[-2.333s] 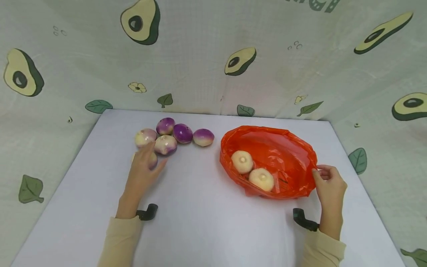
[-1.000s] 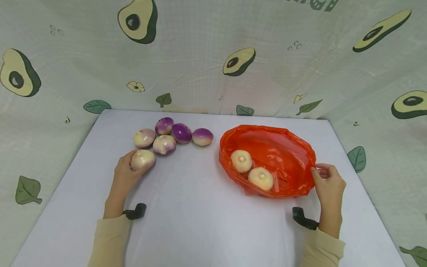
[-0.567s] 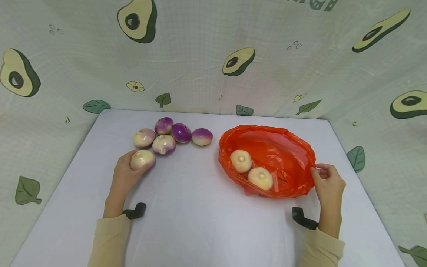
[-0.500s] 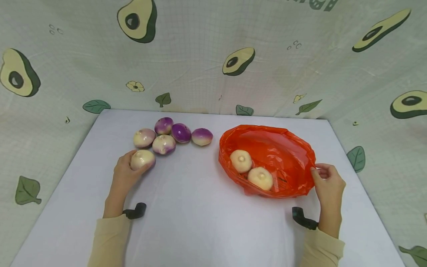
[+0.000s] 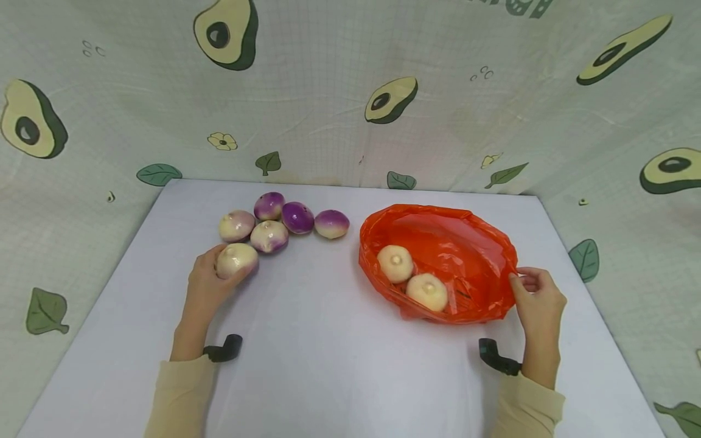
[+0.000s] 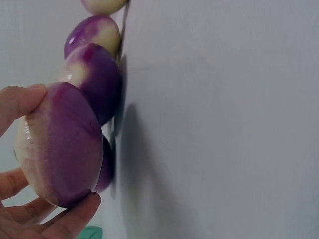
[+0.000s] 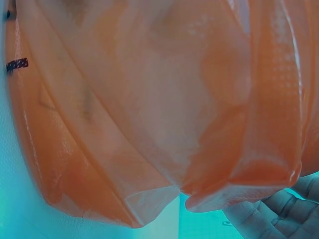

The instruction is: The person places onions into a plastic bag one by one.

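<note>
At the left, the left hand (image 5: 207, 285) grips the held bulb (image 5: 235, 260) between thumb and curved fingers. About two seconds ago that hand was spread above it with nothing gripped; now the grasp is made, and in the last half second the bulb has crept slightly right and far. The left wrist view shows its shadow lying apart from it, so it seems just off the table (image 5: 350, 365); I judge this the start of a lift.

Just far of it sits a pale bulb (image 5: 237, 225), then a whitish bulb (image 5: 269, 237), with a purple bulb (image 5: 269, 206) farther back, a dark bulb (image 5: 298, 218) and, rightmost, a two-tone bulb (image 5: 331, 224). These five have stayed put.

Well to the right stands the bag (image 5: 454, 237), mouth up, a white bulb (image 5: 395, 264) and a second white bulb (image 5: 427, 292) in its near left part. The right hand (image 5: 539, 304) still pinches its right rim, which appears to keep the mouth spread.
</note>
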`<state>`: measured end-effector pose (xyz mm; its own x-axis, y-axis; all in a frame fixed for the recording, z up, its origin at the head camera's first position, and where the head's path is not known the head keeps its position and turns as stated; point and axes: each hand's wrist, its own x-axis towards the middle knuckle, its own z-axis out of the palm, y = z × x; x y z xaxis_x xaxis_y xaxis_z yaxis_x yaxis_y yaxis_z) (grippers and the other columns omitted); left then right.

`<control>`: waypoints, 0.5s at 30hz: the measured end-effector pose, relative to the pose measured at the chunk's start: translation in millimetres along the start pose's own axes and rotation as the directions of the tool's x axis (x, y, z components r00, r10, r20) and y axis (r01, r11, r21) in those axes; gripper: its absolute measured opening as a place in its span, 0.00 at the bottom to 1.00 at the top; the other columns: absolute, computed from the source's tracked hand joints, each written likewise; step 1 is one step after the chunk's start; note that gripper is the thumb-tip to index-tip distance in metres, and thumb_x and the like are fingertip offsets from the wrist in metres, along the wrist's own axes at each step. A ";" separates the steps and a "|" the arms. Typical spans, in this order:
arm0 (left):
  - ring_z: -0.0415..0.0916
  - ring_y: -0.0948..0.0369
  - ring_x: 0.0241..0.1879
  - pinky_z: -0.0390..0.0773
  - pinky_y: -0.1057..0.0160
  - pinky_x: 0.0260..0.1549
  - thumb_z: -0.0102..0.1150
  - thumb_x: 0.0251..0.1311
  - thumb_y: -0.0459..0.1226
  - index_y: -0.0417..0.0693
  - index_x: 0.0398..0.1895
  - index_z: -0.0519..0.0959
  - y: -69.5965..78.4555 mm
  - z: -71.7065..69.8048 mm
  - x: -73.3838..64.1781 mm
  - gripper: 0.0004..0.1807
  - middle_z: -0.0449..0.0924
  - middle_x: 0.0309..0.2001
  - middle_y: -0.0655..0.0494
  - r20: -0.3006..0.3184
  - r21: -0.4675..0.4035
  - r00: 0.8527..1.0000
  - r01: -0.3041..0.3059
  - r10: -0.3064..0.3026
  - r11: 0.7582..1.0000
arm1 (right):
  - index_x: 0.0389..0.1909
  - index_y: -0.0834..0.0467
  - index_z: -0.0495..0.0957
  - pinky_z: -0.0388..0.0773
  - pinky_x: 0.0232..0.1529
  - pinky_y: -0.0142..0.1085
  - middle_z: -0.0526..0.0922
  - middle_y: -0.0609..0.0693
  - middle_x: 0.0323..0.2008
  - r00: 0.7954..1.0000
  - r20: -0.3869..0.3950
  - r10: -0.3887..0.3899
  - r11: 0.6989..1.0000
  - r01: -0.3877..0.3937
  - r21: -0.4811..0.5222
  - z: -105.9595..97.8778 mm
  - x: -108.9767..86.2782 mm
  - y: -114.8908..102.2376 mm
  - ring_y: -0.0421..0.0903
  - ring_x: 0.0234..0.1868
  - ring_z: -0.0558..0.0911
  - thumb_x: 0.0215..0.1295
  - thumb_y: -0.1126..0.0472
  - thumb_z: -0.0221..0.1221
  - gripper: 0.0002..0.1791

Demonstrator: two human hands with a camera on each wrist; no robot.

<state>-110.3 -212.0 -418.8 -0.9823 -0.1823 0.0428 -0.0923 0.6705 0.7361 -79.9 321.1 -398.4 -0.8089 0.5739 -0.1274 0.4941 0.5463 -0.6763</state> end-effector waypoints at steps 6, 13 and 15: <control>0.60 0.40 0.61 0.61 0.39 0.58 0.66 0.51 0.49 0.36 0.65 0.62 15.0 3.5 -6.2 0.42 0.63 0.61 0.33 0.008 -0.022 1.000 -0.016 0.017 1.000 | 0.61 0.53 0.66 0.78 0.43 0.27 0.74 0.52 0.52 1.000 -0.001 0.003 1.000 -0.003 0.004 -0.1 -0.4 -0.7 0.42 0.45 0.71 0.66 0.43 0.47 0.27; 0.63 0.43 0.59 0.64 0.41 0.56 0.66 0.50 0.51 0.39 0.64 0.64 34.7 10.6 -11.9 0.41 0.66 0.59 0.36 0.011 -0.039 0.999 -0.048 0.048 0.998 | 0.61 0.53 0.66 0.78 0.44 0.29 0.74 0.53 0.52 1.000 -0.002 -0.004 1.000 0.004 0.003 -0.5 -0.1 -0.3 0.42 0.45 0.71 0.66 0.44 0.47 0.27; 0.64 0.44 0.58 0.64 0.42 0.56 0.66 0.50 0.51 0.40 0.63 0.65 41.5 12.4 -12.9 0.40 0.67 0.58 0.37 0.009 -0.041 0.998 -0.063 0.063 0.997 | 0.61 0.53 0.66 0.78 0.44 0.29 0.74 0.53 0.52 1.000 -0.002 -0.004 1.000 0.004 0.003 -0.8 -0.2 -0.3 0.42 0.45 0.71 0.66 0.44 0.47 0.27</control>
<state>-103.5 -172.9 -397.1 -0.9877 -0.1327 0.0832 -0.0234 0.6504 0.7592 -79.6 321.3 -397.6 -0.8100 0.5733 -0.1234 0.4902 0.5465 -0.6790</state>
